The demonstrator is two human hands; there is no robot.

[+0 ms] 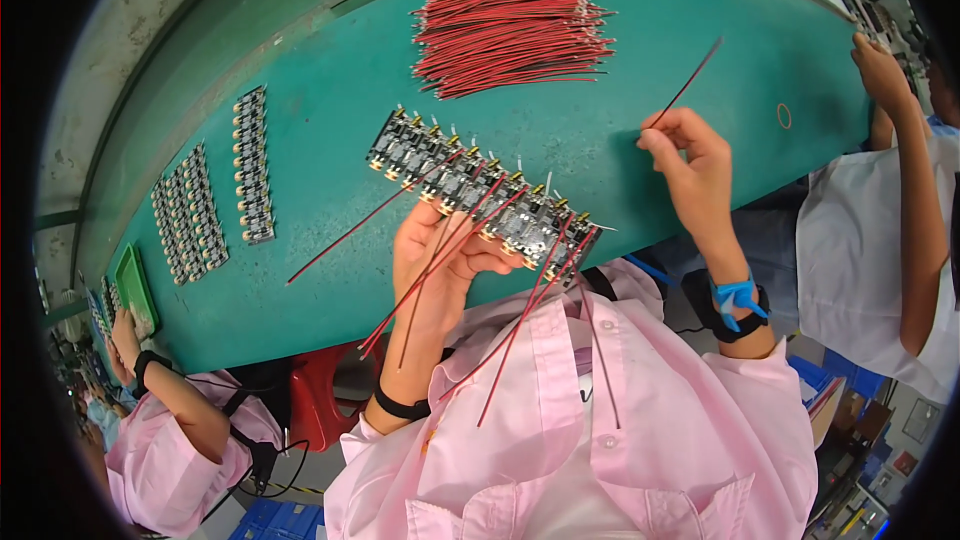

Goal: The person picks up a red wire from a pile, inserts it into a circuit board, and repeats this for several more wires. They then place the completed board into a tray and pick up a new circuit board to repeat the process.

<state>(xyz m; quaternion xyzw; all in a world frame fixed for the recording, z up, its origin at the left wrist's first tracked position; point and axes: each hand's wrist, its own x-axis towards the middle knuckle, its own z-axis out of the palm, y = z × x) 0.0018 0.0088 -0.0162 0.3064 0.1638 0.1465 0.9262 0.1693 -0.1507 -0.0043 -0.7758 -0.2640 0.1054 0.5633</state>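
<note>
Board strip (480, 183) is slanting across the left hand (435, 250), whose fingers are supporting it from below, near the green table's (340, 155) edge. Loose-ended red wires (395, 322) are trailing off it. Right hand (688, 165) is pinching a single wire (688, 83), well clear of the strip. Wire pile (512, 35) is sitting beyond; more strips (254, 165) are lying left.

Orange ring (779, 114) on green table (340, 130), right side; green tray (143, 285) at left; red seat (316, 402) by near edge.
</note>
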